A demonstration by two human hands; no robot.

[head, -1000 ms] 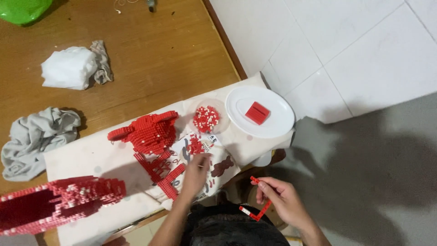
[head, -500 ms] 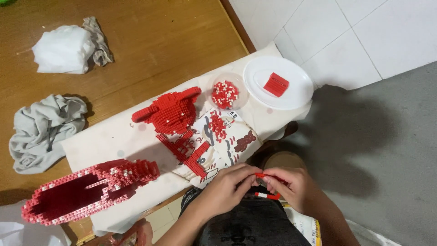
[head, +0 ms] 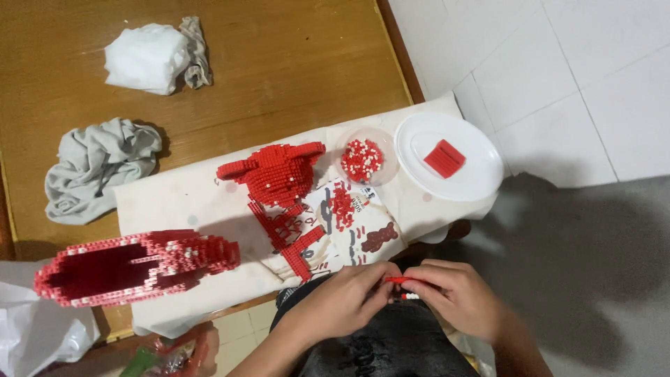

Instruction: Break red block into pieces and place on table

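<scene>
My left hand [head: 342,304] and right hand [head: 457,297] pinching a small red brick strip [head: 399,281] together over my lap, red brick model [head: 276,174] on the table [head: 279,63] ahead

Bare left hand [head: 342,304], bare right hand [head: 457,297], no sleeves or rings, dark patterned cloth garment [head: 391,349] over the lap

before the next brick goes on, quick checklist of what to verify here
1. Both hands on the piece: left hand and right hand pinch the small red brick strip - ok.
2. Strip alignment: mostly hidden by fingers - cannot tell.
3. Loose bricks contained: small bowl holds them - ok.
4. White plate fully on the table: overhangs the edge - not ok.
5. Instruction sheet readable: partly covered by bricks - not ok.
</scene>
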